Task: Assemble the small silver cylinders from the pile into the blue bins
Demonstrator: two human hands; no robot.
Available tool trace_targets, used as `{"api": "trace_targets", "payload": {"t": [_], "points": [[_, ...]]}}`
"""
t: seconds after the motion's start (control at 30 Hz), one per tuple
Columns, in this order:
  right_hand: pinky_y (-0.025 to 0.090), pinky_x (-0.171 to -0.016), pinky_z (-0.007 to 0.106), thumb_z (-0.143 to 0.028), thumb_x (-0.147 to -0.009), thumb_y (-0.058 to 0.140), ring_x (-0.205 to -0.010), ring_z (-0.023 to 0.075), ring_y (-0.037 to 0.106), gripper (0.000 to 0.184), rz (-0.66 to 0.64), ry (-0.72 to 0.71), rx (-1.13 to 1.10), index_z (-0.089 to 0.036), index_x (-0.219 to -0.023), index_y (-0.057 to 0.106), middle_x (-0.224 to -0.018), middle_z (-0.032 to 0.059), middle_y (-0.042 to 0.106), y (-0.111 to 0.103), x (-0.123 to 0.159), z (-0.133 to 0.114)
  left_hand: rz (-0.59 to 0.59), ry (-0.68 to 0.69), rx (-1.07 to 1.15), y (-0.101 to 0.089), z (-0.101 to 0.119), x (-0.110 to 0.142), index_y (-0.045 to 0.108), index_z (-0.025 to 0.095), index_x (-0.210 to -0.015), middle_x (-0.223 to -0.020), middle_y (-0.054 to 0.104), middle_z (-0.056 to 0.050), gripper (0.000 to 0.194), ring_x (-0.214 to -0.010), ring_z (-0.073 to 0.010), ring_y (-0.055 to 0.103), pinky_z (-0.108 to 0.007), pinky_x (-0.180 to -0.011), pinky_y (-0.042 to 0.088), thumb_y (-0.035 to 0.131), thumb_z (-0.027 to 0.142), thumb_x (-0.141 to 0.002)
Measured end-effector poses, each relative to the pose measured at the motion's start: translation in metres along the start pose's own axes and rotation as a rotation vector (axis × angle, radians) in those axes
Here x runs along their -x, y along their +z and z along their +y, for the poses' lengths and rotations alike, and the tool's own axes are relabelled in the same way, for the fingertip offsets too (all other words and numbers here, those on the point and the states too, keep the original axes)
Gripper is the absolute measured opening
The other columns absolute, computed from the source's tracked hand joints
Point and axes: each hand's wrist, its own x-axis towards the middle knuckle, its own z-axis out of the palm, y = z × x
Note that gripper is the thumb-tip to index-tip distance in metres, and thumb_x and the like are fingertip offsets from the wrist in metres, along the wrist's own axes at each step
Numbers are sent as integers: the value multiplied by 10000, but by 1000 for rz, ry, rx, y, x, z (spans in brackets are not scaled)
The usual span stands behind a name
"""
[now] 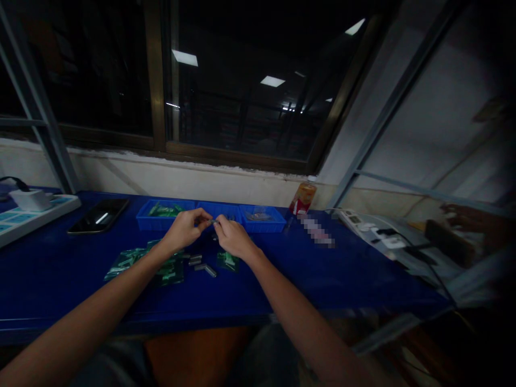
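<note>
My left hand (186,228) and my right hand (231,234) meet above the table, just in front of the blue bins. Both are closed, with fingertips pinched on one small greyish part (213,221); its kind is too small to make out. Below them on the blue surface lie several short metal cylinders (195,260). A small green packet (228,261) rests under my right wrist. Beside my left forearm are more green plastic packets (171,270) with pale pieces inside, partly covered by the arm.
Behind my hands stand a left blue bin (145,223) holding green packets, a middle one (237,214) and a right one (268,227). A phone (99,216) and a power strip (60,207) lie left. At right are a bottle (303,198) and another power strip (363,226) with cables.
</note>
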Motion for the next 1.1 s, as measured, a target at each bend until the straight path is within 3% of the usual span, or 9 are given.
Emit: {"api": "trace_targets", "payload": {"t": [0.33,0.63,0.87,1.1], "points": [[315,-635,244,-336,-932,236,-787,168,601,297,14,14,2,-189,-983,489,-845,59,652,0,-1,1,14,-43,-66,1,4,1,631,158,-905,-787,687,-38,192,-705,-155,625,-260,-665,465,519,239,-772],[334,-652,211,-372,-938,205,-707,117,561,424,112,57,-282,-187,-777,550,-725,21,616,0,-5,6,29,130,-221,3,10,2,617,150,-909,-809,655,-54,189,-732,-154,598,-264,-672,449,502,270,-820],[321,-580,200,-381,-910,319,-605,108,532,274,182,-2,-328,-211,-1020,505,-682,-20,589,-4,-1,4,-2,83,-264,0,16,4,600,160,-882,-821,656,-51,263,-722,-160,589,-260,-655,400,385,311,-882],[334,-632,211,-325,-927,280,-706,128,583,266,128,1,-226,-197,-989,506,-760,16,628,-4,-1,1,-43,46,-335,2,16,4,540,171,-696,-648,603,-34,361,-605,-152,560,-252,-582,355,306,348,-906]]}}
